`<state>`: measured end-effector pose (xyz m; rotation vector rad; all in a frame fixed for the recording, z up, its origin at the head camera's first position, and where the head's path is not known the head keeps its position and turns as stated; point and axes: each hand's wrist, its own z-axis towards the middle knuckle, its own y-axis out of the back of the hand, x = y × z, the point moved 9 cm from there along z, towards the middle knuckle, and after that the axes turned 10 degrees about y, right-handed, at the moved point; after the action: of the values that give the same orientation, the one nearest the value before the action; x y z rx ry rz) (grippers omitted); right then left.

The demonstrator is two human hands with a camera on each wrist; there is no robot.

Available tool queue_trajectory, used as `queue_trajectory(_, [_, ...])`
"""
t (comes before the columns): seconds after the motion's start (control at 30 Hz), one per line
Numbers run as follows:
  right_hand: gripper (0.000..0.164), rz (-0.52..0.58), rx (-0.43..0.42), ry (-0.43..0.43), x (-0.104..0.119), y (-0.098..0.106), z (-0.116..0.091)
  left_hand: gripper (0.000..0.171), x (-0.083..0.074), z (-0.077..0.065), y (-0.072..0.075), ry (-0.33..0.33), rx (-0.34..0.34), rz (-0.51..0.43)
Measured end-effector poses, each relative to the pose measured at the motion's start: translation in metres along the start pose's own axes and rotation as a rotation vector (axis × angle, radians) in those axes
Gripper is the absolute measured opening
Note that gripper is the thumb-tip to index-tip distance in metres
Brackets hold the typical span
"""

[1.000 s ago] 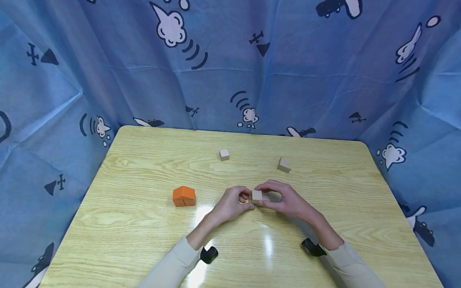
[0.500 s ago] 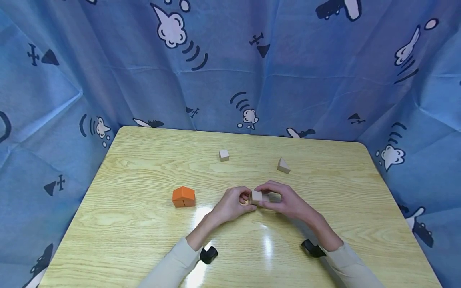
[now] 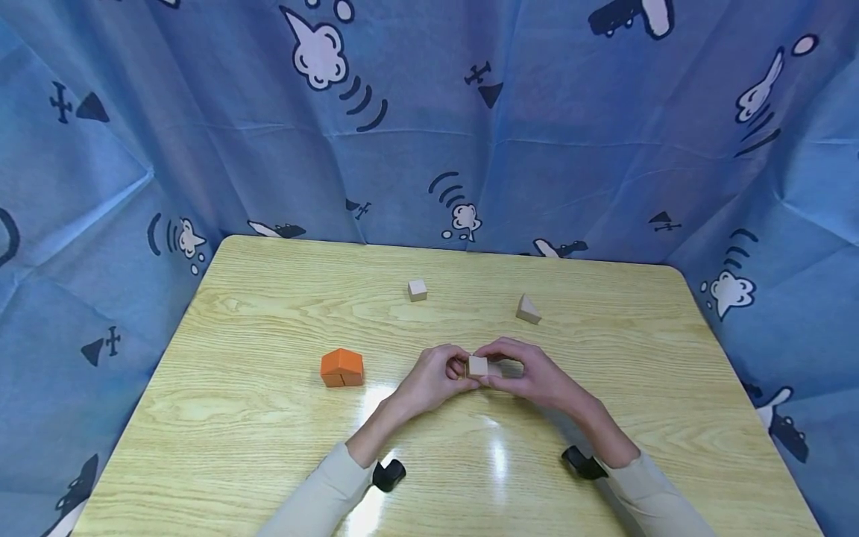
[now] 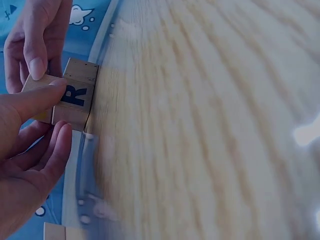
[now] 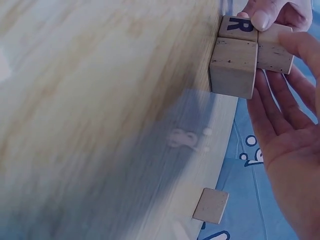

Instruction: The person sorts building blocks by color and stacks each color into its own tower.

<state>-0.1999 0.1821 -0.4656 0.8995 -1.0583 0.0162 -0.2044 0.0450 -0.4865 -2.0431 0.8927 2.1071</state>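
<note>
In the head view both hands meet over a small stack of plain wooden blocks near the table's middle. The upper block [image 3: 477,366] sits over a block marked with a letter R [image 4: 76,94]; another lower block [image 5: 233,67] lies beside the R block. My left hand [image 3: 432,378] pinches the upper block, its thumb lying across the side toward the R face. From the right, my right hand [image 3: 528,367] holds the same block between thumb and fingers. Fingers hide part of the stack in the head view.
An orange house-shaped group of blocks [image 3: 342,368] stands to the left on the wooden table [image 3: 255,432]. Farther back are a wooden cube [image 3: 417,290] and a triangular wooden block [image 3: 528,309]. A blue patterned curtain [image 3: 403,97] hangs behind the table.
The left hand's thumb and fingertips have shifted slightly right, closer against the upper block. The right hand and the other blocks stay nearly where they were.
</note>
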Motion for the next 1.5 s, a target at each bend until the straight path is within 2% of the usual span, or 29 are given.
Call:
queue_trajectory(0.23, [0.041,0.019,0.041,-0.015,-0.001,0.0,0.006,0.031,0.005,-0.001,0.002,0.017,-0.007,-0.028])
queue_trajectory(0.37, [0.04,0.022,0.026,-0.026,-0.003,0.006,0.015,0.031,0.006,-0.001,0.002,0.019,-0.01,-0.036])
queue_trajectory(0.73, [0.031,-0.046,-0.004,0.048,-0.005,0.021,0.05,0.034,0.009,-0.001,0.002,0.035,-0.017,-0.025])
queue_trajectory(0.97, [0.03,-0.089,0.006,0.056,-0.014,0.025,0.073,0.034,0.008,0.0,-0.001,0.058,-0.008,-0.033])
queue_trajectory(1.17, [0.033,-0.118,0.039,0.051,-0.017,0.024,0.092,0.034,0.008,0.0,-0.002,0.07,-0.009,-0.029])
queue_trajectory(1.5, [0.033,-0.175,0.056,0.113,-0.02,0.022,0.12,0.034,0.007,0.0,0.001,0.062,-0.02,-0.025])
